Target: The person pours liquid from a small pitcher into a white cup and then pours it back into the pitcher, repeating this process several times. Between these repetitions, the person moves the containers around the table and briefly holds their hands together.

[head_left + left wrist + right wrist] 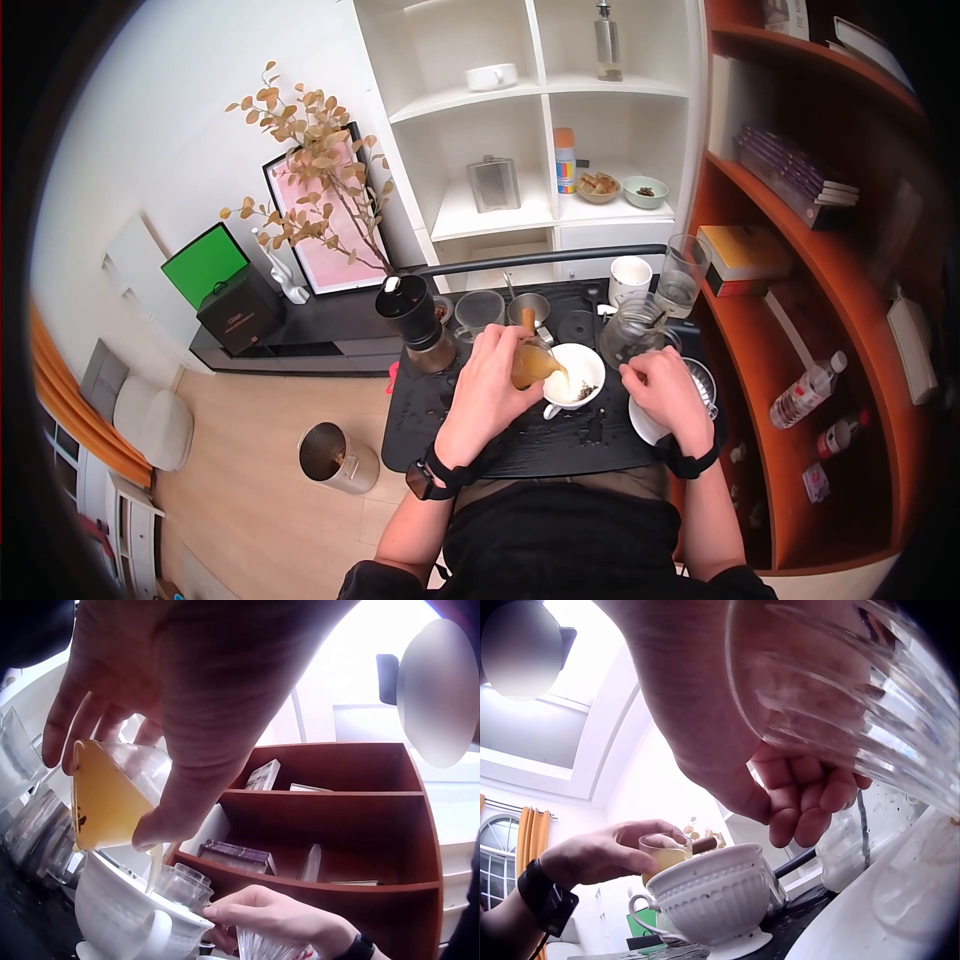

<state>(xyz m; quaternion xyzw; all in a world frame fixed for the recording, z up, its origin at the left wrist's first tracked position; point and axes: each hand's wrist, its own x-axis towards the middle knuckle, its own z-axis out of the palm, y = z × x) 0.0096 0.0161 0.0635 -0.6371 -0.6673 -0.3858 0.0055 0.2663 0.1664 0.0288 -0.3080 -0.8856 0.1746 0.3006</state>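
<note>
At centre, one clear amber-filled glass (532, 366) is gripped between thumb and fingers of left hand (486, 388); right hand (668, 392), loosely curled, holds nothing.

Your left hand (187, 705): thumb and fingers grip a tilted clear glass (139, 761).
Amber liquid (109, 806): it runs from your glass in a thin stream.
White footed cup (124, 915): it takes the stream, its handle towards you.
Your right hand (262, 911): beside the cup, above ribbed glassware (261, 943), black wristband (361, 949) on.
Reddish-brown bookcase (352, 885): behind, with books (236, 856).
</note>
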